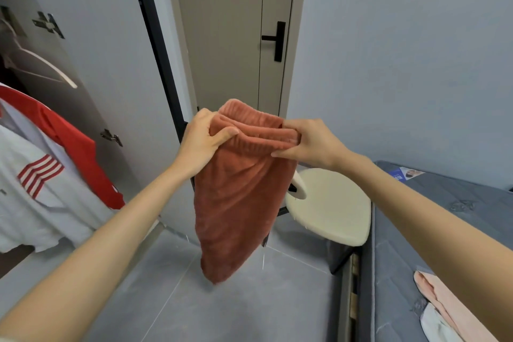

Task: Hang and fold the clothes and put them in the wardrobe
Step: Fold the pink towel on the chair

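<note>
Fingers (227,132) pinch rust garment (238,197) by waistband; hangs vert.

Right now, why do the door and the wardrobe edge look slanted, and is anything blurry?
Head view: the wide-angle lens tilts the room door and the wardrobe's black edge; light is soft, no glare; the rust-coloured garment, left hand and right hand look sharp; the white hanger is blurred.

honestly we can't read a single word here. closest thing is a small blue-and-white label (406,174) on the far corner of the mattress (433,233), and its print is too tiny and blurry for us.
</note>
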The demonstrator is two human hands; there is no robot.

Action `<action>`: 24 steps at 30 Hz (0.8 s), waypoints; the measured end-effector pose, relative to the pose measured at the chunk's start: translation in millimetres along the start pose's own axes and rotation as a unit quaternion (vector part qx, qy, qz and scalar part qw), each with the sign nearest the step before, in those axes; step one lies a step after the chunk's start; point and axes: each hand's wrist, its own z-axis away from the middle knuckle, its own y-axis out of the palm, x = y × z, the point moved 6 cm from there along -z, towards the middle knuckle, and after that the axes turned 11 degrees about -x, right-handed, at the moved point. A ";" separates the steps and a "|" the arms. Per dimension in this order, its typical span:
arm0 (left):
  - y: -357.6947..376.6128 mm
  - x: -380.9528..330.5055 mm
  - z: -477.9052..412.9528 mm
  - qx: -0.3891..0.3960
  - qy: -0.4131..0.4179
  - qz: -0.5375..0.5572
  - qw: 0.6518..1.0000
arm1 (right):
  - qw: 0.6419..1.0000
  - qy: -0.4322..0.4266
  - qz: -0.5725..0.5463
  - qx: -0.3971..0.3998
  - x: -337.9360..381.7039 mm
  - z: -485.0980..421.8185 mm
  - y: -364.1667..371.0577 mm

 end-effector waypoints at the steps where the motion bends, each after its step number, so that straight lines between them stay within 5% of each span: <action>1: -1.2 0.7 -2.1 0.009 0.006 -0.010 1.000 | 1.000 -0.004 -0.013 -0.012 1.7 -1.1 -1.9; 9: 18.3 -5.9 13.0 0.144 0.098 -0.009 0.985 | 0.996 0.055 -0.072 0.017 -16.3 18.7 -2.4; 13: 35.8 -3.2 19.6 0.167 0.073 0.017 0.983 | 0.994 0.061 -0.092 0.020 -20.1 30.0 -11.7; 16: 50.4 -3.7 23.3 0.169 0.042 0.050 0.983 | 0.996 0.060 -0.058 0.042 -25.0 39.5 -19.5; 19: 70.8 -21.9 29.1 0.214 0.113 -0.016 0.970 | 0.994 0.095 -0.001 0.062 -41.8 52.9 -29.3; 24: 108.4 -43.8 32.8 0.259 0.112 -0.016 0.959 | 0.992 0.127 0.020 0.009 -67.1 73.5 -54.2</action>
